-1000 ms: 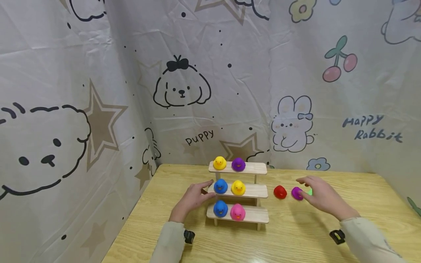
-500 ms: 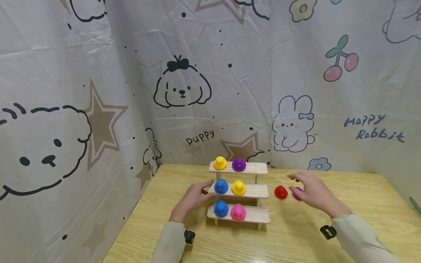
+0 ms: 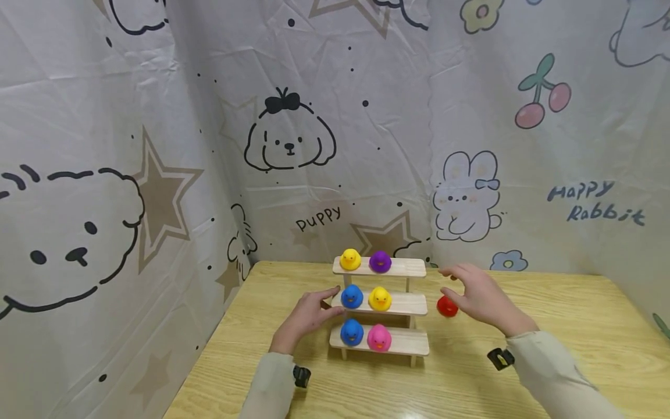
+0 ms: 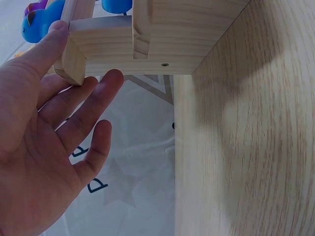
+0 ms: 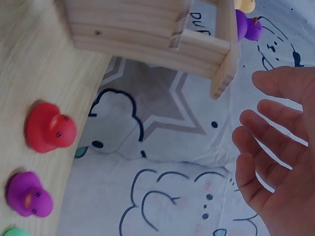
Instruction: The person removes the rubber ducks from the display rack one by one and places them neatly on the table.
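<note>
A three-tier wooden display stand (image 3: pixel 410 304) holds toy ducks. A yellow duck (image 3: pixel 350 259) and a purple duck (image 3: pixel 380 262) sit on top. The middle tier bears a blue duck (image 3: pixel 352 297) and another yellow duck (image 3: pixel 380 299); below are a blue duck (image 3: pixel 352 332) and a pink duck (image 3: pixel 379 338). My left hand (image 3: pixel 306 317) holds the middle plank's left end between thumb and fingers. My right hand (image 3: pixel 484 297), fingers relaxed, hovers empty right of the stand, partly covering a red duck (image 3: pixel 447 306).
In the right wrist view, a magenta duck (image 5: pixel 28 194) and the edge of a green thing (image 5: pixel 15 232) lie on the table beyond the red duck. A printed curtain (image 3: pixel 387 145) hangs behind and left of the wooden table (image 3: pixel 591 326).
My right hand has moved left, from over the magenta and green things towards the red duck and the stand. The left hand and the ducks have stayed in place.
</note>
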{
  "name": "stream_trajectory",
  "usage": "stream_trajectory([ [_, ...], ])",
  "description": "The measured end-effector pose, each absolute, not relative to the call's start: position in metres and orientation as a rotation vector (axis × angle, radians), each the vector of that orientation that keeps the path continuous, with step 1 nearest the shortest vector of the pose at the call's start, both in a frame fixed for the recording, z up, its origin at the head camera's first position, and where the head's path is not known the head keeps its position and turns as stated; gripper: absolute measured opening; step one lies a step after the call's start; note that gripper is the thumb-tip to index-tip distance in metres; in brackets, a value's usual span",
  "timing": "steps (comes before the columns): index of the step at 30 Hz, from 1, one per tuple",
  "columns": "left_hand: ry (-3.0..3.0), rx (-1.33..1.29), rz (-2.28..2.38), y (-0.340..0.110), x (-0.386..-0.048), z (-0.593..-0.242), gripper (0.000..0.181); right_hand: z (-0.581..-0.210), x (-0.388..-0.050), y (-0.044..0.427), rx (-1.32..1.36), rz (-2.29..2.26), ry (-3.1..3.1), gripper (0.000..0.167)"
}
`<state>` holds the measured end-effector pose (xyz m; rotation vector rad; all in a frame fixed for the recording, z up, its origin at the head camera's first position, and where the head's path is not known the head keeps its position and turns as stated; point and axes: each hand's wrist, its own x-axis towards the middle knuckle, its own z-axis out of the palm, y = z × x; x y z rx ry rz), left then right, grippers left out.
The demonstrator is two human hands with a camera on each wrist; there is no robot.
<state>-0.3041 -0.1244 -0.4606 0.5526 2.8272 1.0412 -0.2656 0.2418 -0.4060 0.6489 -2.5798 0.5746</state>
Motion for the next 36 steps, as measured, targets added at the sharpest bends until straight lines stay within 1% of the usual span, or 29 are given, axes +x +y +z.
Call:
stream_trajectory([
  [7,2.819,0.549,1.056,-0.124,-0.306,-0.460,0.061,-0.400,-0.268,0.231,0.669,0.588,-2.565,0.031],
  [22,2.826,0.541,1.042,-0.125,-0.307,-0.461,0.061,-0.389,-0.278,0.209,0.755,0.590,-2.522,0.035],
  [36,2.823,0.542,1.052,-0.125,-0.307,-0.462,0.060,-0.385,-0.288,0.189,0.821,0.607,-2.492,0.035],
])
